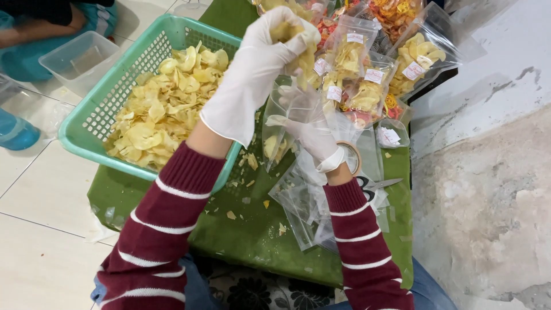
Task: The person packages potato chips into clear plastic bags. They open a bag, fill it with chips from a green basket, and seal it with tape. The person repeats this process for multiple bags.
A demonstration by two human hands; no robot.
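Overhead, left hand (270, 43) clutches chips (287, 28); right hand (307, 123) grips bag (275, 138).

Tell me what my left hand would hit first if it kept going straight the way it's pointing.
Most likely the filled chip packets just beyond it. The left hand, holding chips, points toward that pile; depth is unclear, so it might pass above them.
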